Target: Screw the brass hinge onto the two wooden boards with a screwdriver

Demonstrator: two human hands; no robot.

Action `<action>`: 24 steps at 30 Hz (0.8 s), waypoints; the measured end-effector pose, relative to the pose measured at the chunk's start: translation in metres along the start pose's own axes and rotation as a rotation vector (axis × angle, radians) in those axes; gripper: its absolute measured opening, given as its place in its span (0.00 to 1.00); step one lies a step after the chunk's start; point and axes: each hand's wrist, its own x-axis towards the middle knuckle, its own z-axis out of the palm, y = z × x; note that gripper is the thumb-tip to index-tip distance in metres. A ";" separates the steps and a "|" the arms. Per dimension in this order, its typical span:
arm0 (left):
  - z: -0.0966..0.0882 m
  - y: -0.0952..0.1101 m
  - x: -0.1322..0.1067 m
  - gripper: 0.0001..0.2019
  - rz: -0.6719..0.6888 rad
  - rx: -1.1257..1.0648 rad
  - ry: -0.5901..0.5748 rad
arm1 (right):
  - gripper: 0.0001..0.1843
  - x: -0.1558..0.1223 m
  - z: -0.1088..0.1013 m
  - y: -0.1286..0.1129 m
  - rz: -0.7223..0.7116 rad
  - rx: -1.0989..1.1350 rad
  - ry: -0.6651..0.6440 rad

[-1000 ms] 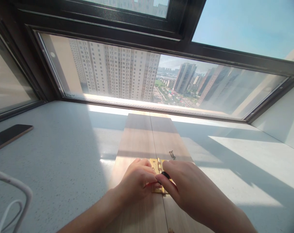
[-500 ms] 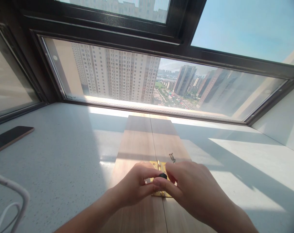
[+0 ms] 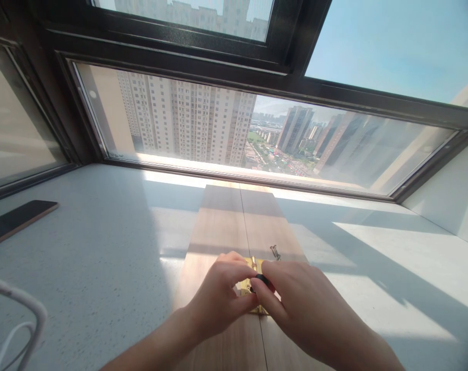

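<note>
A gold-coloured butt hinge (image 3: 254, 264) lies across the seam between two light wooden boards (image 3: 222, 216). Above it, my right hand (image 3: 303, 304) grips the black handle of a short screwdriver (image 3: 261, 279) between thumb and fingers. My left hand (image 3: 220, 291) is curled beside it, index finger and thumb closing in around the tool's lower part over the hinge. Whatever sits between the left fingertips is mostly hidden. Several loose screws (image 3: 274, 252) lie on the right board, just beyond my right hand.
The boards rest on a pale speckled sill (image 3: 110, 247) that reaches the dark window frame (image 3: 179, 172). A phone (image 3: 19, 220) lies at the far left. A white cable (image 3: 29, 304) loops at the lower left. Sunlight and shadow bands cross the surface.
My left thumb and fingers have shifted slightly, and the gap between them is wider. The black handle has tilted a little to the right in my right fingers. Hinge and screws stay put.
</note>
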 end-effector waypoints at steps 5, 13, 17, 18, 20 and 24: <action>-0.015 0.007 0.007 0.10 0.051 -0.250 -0.263 | 0.13 0.001 -0.003 0.003 -0.090 0.087 -0.003; -0.008 -0.004 0.005 0.04 0.069 -0.143 -0.147 | 0.20 0.001 0.000 -0.001 -0.006 -0.045 0.058; -0.004 -0.006 0.004 0.06 0.028 -0.046 -0.107 | 0.28 0.000 0.001 -0.004 0.073 -0.096 0.087; -0.003 -0.007 0.003 0.07 0.023 -0.040 -0.092 | 0.29 0.000 0.002 -0.005 0.083 -0.099 0.088; 0.001 -0.007 0.002 0.06 0.019 -0.030 -0.037 | 0.28 0.000 0.003 -0.006 0.087 -0.102 0.080; 0.011 -0.007 -0.001 0.08 0.021 -0.017 0.094 | 0.30 0.002 0.005 -0.007 0.110 -0.112 0.056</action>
